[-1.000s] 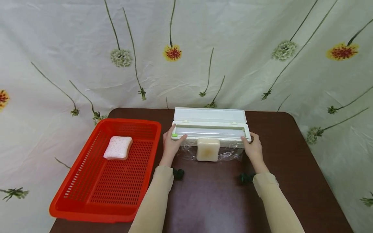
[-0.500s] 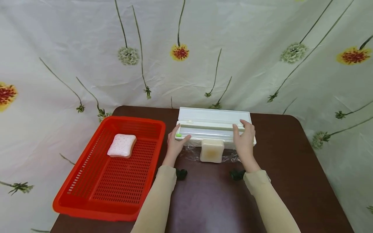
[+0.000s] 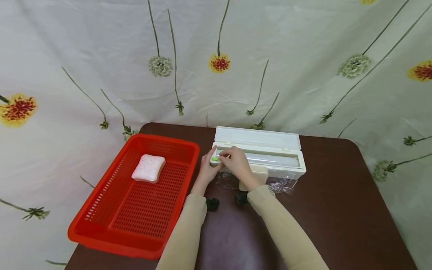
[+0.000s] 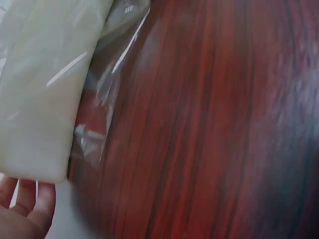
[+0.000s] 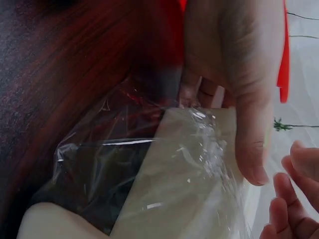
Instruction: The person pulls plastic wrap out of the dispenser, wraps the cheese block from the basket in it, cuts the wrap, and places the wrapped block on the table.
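A white cling film dispenser (image 3: pixel 275 172) stands on the table with its lid (image 3: pixel 258 138) raised and the film roll (image 3: pixel 270 160) showing inside. My left hand (image 3: pixel 206 170) grips its left end, thumb on the front top edge and fingers at the end wall in the left wrist view. My right hand (image 3: pixel 235 162) has crossed to that end, its loosely bent fingertips close to the green slider (image 3: pixel 215 159). Clear film (image 5: pixel 114 144) hangs from the front. A cream bread-slice-shaped block (image 3: pixel 259 172) leans there, partly hidden by my right hand and wrist.
A red plastic basket (image 3: pixel 135 253) stands to the left, holding a pinkish speckled bread-slice-shaped block (image 3: pixel 148 168). The dark brown table (image 3: pixel 337 195) ends at a flower-printed white curtain (image 3: pixel 303 67) behind. Dark camera mounts (image 3: pixel 212 204) sit under the wrists.
My right hand has let go of the dispenser's right end and moved left across its front to the green slider. My left hand has stayed at the left end.
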Demonstrator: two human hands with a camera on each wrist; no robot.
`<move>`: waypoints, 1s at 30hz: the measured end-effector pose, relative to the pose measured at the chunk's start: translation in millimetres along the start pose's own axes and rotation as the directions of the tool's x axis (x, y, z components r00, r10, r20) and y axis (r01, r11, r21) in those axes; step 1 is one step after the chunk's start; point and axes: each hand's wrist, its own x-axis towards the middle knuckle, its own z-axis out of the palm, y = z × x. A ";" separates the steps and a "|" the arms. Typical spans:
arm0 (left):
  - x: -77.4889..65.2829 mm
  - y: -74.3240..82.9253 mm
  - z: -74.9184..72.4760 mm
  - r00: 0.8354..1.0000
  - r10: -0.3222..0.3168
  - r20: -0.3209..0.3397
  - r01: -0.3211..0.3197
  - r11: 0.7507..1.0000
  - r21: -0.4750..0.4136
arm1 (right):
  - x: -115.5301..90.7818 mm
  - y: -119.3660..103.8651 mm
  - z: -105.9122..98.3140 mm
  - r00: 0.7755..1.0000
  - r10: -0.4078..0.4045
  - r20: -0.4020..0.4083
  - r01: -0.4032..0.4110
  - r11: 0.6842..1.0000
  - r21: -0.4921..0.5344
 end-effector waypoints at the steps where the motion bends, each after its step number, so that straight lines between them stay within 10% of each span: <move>1: 0.0 -0.4 -1.1 1.000 0.020 0.001 -0.020 1.000 -0.001 | 2.3 -0.9 3.1 1.000 -0.009 0.013 0.009 1.000 -0.019; 11: 0.6 -1.1 -10.1 0.996 0.080 0.040 -0.084 0.987 0.134 | 12.5 -6.2 18.7 0.998 -0.063 0.023 0.067 0.973 -0.219; 30: 1.0 1.7 -11.6 0.987 0.148 0.067 -0.162 0.924 0.347 | 14.4 5.4 16.7 0.990 -0.144 -0.011 0.137 0.959 -0.248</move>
